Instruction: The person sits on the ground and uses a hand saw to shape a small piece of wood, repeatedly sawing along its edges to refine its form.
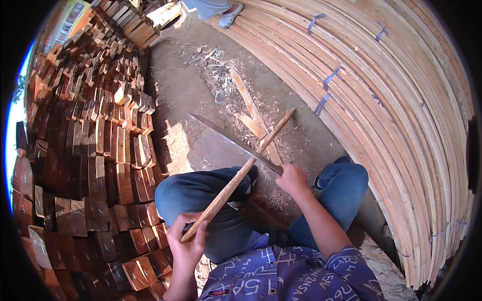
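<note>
The left hand [188, 233] grips the near end of a long stick [226, 193], thumb on top, and the right hand [293, 179] is closed tight on the end of a long knife [226, 135]. The stick slants up and away past the bent legs [201, 193], and the knife lies across it, past its middle. I can't tell if the stick's far tip touches the ground or hangs over it. To shave it well, I think the left hand should hold firm and stay well back from the edge. The right hand should push the knife away from the body, with the edge low and nearly flat, so it takes thin bits. A deep bite could stick or jump, so the knees should stay out of its way. The floor [170, 60] is bare and brown, with curly chips [216, 65] and 2 flat bits of wood [245, 95] on it. Stacked blocks [103, 170] stand on the left. Long strips [401, 125] with blue ties [331, 79] lie on the right. At the top, somebody's shoe [231, 16] shows near the strips.
</note>
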### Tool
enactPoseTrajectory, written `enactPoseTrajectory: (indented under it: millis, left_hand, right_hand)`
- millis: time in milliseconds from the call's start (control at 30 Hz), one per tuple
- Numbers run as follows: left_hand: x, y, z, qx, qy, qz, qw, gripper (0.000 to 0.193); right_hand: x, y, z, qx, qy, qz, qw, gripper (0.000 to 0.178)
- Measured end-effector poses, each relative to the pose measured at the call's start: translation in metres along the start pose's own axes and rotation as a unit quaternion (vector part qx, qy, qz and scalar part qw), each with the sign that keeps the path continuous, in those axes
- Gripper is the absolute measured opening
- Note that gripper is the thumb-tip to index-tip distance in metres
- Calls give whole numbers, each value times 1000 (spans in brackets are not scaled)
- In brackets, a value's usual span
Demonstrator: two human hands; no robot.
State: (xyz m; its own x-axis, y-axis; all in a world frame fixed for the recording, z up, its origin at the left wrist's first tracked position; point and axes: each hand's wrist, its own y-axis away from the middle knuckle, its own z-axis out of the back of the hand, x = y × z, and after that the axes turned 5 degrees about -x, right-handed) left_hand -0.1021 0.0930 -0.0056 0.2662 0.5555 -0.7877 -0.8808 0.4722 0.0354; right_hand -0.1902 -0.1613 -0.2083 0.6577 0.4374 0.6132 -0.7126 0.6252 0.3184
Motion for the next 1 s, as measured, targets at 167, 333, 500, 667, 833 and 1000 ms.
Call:
enactPoseTrajectory:
  millis: [167, 333, 500, 667, 833, 1000]
  left_hand:
    - [0, 0, -2, -3, 2, 15, 1000, 9]
    - [-16, -6, -6, -38, 16, 29, 999, 6]
    - [-16, -5, -5, -25, 8, 7, 1000, 12]
    - [-23, -6, -10, -40, 9, 14, 999, 12]
    - [-33, -17, -12, -40, 19, -3, 999, 12]
    - [-46, -15, -13, -35, 16, 4, 999, 11]
  right_hand:
    - [-18, -7, -4, 0, 18, -29, 999, 24]
    - [29, 32, 19, 27, -78, 36, 996, 22]
    - [32, 26, 8, 16, -56, 60, 997, 24]
    - [0, 4, -3, -25, -50, 28, 998, 24]
    - [24, 21, 25, -14, -98, 43, 994, 20]
    - [46, 41, 30, -21, -130, 106, 986, 21]
